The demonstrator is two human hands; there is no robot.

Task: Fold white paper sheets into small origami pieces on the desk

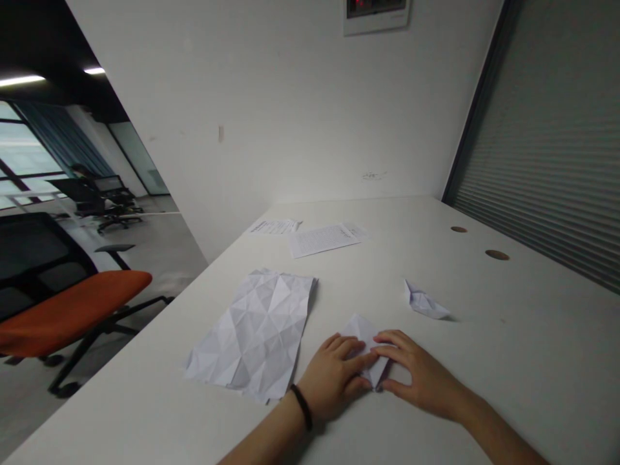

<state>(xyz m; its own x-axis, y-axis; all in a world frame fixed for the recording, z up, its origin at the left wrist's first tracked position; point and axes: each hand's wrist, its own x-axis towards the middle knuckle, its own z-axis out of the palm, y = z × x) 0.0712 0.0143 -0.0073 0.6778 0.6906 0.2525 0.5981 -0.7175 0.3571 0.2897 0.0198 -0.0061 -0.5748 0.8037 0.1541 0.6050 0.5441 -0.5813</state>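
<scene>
On a white, smooth-topped desk (533, 336), a small piece of folded white paper (358, 328) lies beneath two bare hands, near the front. The left hand (334, 374) rests its fingers across the paper; whether its grip pinches it, I cannot tell. The right hand's (421, 374) grip is parted, thumb and fingers curved at the paper's right side. Heavily creased white sheets (271, 316) lie to the left; a small, pointed white paper shape (426, 305) lies beyond the right hand.

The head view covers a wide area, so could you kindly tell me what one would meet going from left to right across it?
Orange-seated chair → creased paper → left hand → small folded paper → farther table hole → nearer table hole.
</scene>
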